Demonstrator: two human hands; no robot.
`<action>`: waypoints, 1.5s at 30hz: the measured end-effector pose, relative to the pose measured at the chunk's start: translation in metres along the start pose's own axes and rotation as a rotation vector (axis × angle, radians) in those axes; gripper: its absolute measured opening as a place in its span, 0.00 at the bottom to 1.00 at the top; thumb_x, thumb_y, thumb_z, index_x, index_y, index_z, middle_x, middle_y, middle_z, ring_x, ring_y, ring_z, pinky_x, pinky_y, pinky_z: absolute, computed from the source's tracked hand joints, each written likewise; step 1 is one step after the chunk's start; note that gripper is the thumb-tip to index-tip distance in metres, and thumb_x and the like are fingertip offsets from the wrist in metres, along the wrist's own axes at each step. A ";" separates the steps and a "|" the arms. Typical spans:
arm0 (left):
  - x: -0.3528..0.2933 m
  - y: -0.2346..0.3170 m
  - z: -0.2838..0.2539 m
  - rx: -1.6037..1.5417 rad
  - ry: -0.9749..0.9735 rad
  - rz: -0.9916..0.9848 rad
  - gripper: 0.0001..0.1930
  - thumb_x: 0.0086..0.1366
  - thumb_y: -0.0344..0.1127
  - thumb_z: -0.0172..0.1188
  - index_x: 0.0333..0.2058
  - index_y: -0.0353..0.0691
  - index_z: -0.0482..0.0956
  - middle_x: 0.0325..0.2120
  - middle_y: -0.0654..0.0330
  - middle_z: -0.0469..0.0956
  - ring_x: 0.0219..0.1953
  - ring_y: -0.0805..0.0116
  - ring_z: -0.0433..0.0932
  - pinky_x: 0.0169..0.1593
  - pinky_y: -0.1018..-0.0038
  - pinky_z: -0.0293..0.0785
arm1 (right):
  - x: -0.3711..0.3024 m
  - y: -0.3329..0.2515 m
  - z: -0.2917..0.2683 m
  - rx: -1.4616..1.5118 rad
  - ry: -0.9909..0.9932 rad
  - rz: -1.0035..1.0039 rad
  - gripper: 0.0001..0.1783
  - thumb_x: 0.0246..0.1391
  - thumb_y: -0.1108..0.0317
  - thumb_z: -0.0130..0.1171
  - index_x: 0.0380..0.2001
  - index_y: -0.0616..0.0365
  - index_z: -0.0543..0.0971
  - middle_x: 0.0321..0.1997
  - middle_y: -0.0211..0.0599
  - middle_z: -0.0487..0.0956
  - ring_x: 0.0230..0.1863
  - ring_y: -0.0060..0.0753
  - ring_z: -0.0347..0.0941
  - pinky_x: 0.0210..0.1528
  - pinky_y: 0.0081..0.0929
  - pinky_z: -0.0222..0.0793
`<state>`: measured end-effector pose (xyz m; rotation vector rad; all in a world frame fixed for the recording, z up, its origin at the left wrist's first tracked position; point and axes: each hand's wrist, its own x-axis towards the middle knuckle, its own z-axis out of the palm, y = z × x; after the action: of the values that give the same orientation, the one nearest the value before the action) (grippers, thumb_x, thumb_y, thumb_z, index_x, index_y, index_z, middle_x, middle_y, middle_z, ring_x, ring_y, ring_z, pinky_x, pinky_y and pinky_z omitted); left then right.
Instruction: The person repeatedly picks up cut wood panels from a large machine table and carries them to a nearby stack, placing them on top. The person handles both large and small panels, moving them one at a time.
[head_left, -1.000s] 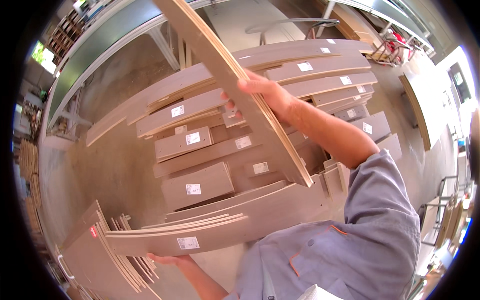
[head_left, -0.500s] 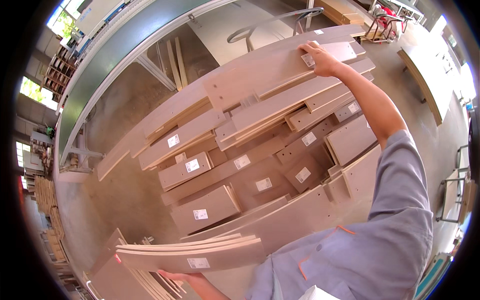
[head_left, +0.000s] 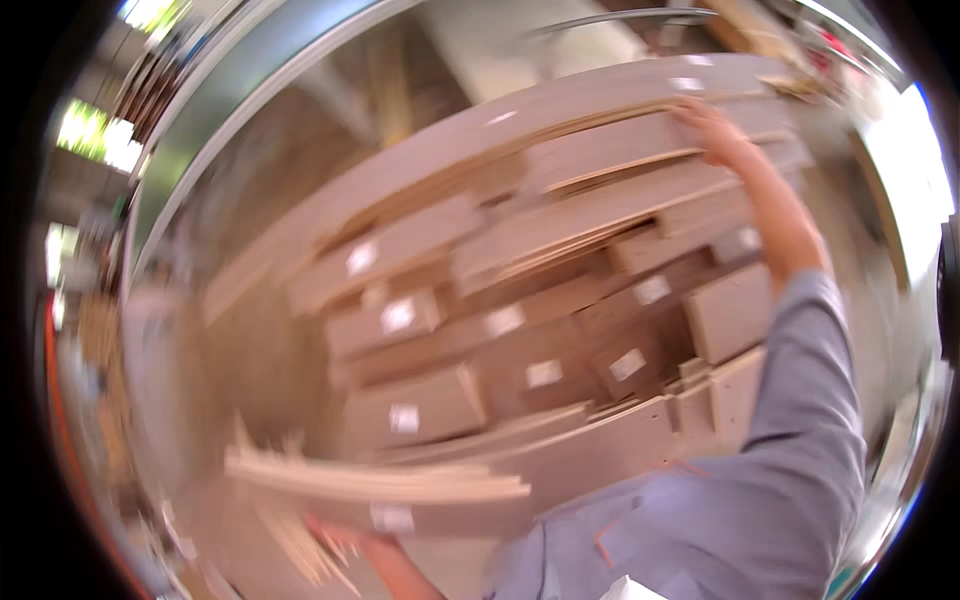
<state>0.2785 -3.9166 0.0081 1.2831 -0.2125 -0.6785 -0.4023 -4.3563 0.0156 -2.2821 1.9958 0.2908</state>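
Observation:
My left hand [head_left: 350, 537] grips a bundle of narrow wooden boards [head_left: 400, 488] from below, at the lower left. The bundle has pale edges and a white label on its near face. My right arm reaches far across rows of grey-brown panels. At its end, my right hand [head_left: 712, 132] has its fingers stretched out over a flat panel [head_left: 620, 145] near the far right of the pile. Motion blurs those fingertips, and nothing shows gripped in them. Beyond the hand runs a long far panel [head_left: 560, 105] with white labels.
Several labelled panels [head_left: 405, 408] lie in stepped rows before me. More boards [head_left: 290, 545] stand below the held bundle. A metal-framed bench [head_left: 215, 135] runs along the upper left, and a pale tabletop [head_left: 905, 190] is at the right.
The view has shifted and blurred. My right hand's panel appears moved to the far row, and the hand now lies over a nearer panel. My left hand still holds the boards.

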 end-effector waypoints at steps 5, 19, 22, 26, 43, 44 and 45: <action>0.003 0.010 0.080 0.029 0.184 0.079 0.31 0.67 0.56 0.37 0.59 0.39 0.60 0.56 0.58 0.64 0.56 0.59 0.65 0.58 0.65 0.62 | 0.026 0.025 0.063 0.004 0.237 -0.159 0.49 0.31 0.89 0.47 0.64 0.55 0.55 0.69 0.45 0.53 0.70 0.44 0.46 0.71 0.34 0.38; -0.013 -0.001 0.115 -0.339 0.207 -0.158 0.34 0.63 0.65 0.40 0.56 0.42 0.64 0.50 0.60 0.69 0.52 0.61 0.69 0.53 0.66 0.65 | -0.224 -0.462 -0.036 0.558 -0.225 -0.999 0.51 0.35 0.55 0.69 0.61 0.60 0.56 0.64 0.56 0.57 0.65 0.54 0.53 0.63 0.40 0.55; -0.013 -0.013 0.101 -0.386 0.160 -0.137 0.35 0.64 0.64 0.42 0.57 0.41 0.62 0.53 0.59 0.67 0.54 0.60 0.67 0.56 0.65 0.63 | -0.238 -0.490 -0.032 0.600 -0.157 -0.964 0.51 0.34 0.57 0.69 0.61 0.58 0.57 0.63 0.55 0.57 0.64 0.54 0.54 0.61 0.42 0.57; -0.018 -0.016 0.093 -0.416 0.124 -0.189 0.34 0.64 0.64 0.41 0.56 0.40 0.63 0.52 0.59 0.68 0.54 0.60 0.67 0.55 0.64 0.64 | -0.250 -0.496 -0.025 0.626 -0.115 -0.929 0.49 0.32 0.61 0.69 0.60 0.56 0.58 0.61 0.56 0.59 0.61 0.55 0.57 0.59 0.43 0.58; -0.083 -0.021 0.098 -0.382 -0.119 -0.223 0.34 0.66 0.61 0.42 0.58 0.38 0.62 0.54 0.57 0.68 0.56 0.59 0.66 0.58 0.64 0.63 | -0.283 -0.436 -0.070 1.213 -0.289 -0.652 0.40 0.35 0.64 0.69 0.55 0.61 0.68 0.44 0.44 0.75 0.46 0.30 0.72 0.49 0.29 0.68; -0.086 -0.023 0.097 -0.341 -0.069 -0.250 0.34 0.65 0.61 0.42 0.57 0.37 0.63 0.53 0.56 0.68 0.56 0.58 0.66 0.57 0.64 0.63 | -0.279 -0.419 -0.071 1.338 -0.331 -0.611 0.41 0.34 0.64 0.69 0.56 0.60 0.68 0.44 0.43 0.76 0.45 0.31 0.72 0.48 0.28 0.68; -0.087 -0.024 0.094 -0.297 -0.019 -0.278 0.33 0.65 0.60 0.43 0.57 0.37 0.64 0.53 0.55 0.68 0.55 0.58 0.66 0.57 0.64 0.64 | -0.273 -0.398 -0.070 1.463 -0.373 -0.571 0.41 0.34 0.64 0.69 0.56 0.60 0.68 0.43 0.43 0.77 0.43 0.31 0.72 0.46 0.28 0.69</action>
<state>0.1536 -3.9455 0.0325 1.0291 0.0534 -0.9231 -0.0376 -4.0504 0.1188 -1.4443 0.7159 -0.5664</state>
